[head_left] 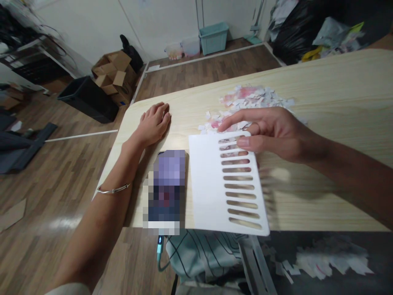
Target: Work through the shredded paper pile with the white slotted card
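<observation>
My right hand (pixel 276 135) grips a white slotted plastic scraper (pixel 205 184) at its far right corner, thumb on top and index finger stretched along the far edge. The other fingers are partly hidden behind it. A row of long slots runs down the scraper's right side. Just past it lies a pile of small paper scraps (pixel 260 98), white with some pink. My left hand (pixel 155 123) rests on the table (pixel 344 123) near its left end, holding nothing, fingers loosely bent. Between my left forearm and the scraper is a phone (pixel 167 184), its screen blurred out.
A cable (pixel 159 250) hangs from the phone over the near edge. More scraps (pixel 331 258) lie below on a dark surface at right. Beyond the table stand a black bin (pixel 89 100), cardboard boxes (pixel 115 76), a teal tub (pixel 214 39) and a black bag (pixel 299 30).
</observation>
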Demonstrator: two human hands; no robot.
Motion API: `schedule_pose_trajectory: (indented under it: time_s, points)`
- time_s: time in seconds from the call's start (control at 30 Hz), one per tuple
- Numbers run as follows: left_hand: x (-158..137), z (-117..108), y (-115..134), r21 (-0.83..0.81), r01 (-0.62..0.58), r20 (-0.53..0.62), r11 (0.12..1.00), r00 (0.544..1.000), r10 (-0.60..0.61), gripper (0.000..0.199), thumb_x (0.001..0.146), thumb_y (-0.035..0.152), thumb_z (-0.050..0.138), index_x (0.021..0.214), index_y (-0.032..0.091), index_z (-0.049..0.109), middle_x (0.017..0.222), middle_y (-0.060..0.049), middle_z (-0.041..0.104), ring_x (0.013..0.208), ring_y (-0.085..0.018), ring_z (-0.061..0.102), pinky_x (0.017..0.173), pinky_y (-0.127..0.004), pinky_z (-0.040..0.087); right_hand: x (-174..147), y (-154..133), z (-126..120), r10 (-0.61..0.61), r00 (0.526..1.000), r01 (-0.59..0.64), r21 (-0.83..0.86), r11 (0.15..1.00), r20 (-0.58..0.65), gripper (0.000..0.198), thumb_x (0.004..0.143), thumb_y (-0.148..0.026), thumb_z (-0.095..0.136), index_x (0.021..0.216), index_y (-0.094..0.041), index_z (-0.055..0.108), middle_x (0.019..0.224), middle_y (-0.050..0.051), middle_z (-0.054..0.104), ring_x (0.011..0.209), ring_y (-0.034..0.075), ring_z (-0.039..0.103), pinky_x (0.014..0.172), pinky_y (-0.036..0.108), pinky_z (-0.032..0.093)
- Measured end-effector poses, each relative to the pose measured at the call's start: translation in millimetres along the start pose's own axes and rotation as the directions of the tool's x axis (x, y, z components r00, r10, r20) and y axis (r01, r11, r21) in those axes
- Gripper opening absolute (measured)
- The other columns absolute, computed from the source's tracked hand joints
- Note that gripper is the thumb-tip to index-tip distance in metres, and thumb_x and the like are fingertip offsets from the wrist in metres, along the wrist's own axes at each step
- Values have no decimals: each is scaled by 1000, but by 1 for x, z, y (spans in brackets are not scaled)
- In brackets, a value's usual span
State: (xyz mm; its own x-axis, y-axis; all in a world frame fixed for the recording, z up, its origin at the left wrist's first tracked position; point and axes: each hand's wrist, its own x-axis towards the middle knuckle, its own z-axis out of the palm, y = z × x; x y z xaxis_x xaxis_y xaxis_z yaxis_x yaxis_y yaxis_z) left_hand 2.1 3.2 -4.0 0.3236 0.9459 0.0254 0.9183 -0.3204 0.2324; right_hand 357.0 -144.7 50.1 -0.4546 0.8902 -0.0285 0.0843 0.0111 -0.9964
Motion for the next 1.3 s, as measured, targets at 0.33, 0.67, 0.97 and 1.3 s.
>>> schedule_pose_trajectory:
  time_s: [0.33, 0.67, 0.97, 1.3]
  points:
    - [3, 7, -6, 13, -9, -37, 1000, 999, 9, 70, 132, 43, 35, 191, 12, 56, 206, -27, 53, 194, -42, 48, 164, -75, 31, 4, 7, -9, -65, 998, 64, -82, 995, -12, 29, 112, -27, 88, 140, -21, 86, 93, 2, 95, 78, 22, 90, 73, 29, 77]
    - [7, 14, -16, 36, -32, -68, 999, 997, 34, 67, 133, 44, 35, 191, 20, 57, 204, -24, 57, 193, -42, 51, 163, -74, 35, 12, 6, -12, -68, 993, 59, -93, 994, -98, 31, 104, -28, 92, 134, -22, 89, 84, 1, 92, 71, 22, 85, 65, 29, 73]
    - [6, 12, -16, -10, -32, -48, 999, 998, 31, 69, 130, 50, 37, 189, 21, 58, 206, -23, 55, 194, -42, 48, 163, -75, 33, 14, 0, -8, -76, 982, 87, 56, 995, -173, 32, 94, -20, 102, 117, -24, 81, 87, -1, 94, 75, 20, 89, 65, 25, 75]
    - [5, 14, -16, -22, -29, -72, 999, 997, 27, 67, 131, 49, 38, 189, 26, 60, 204, -21, 57, 193, -43, 49, 162, -72, 34, 14, -9, -10, -46, 959, 56, 29, 998, -280, 14, 119, -24, 81, 128, -24, 71, 74, -6, 75, 57, 16, 66, 54, 24, 57]
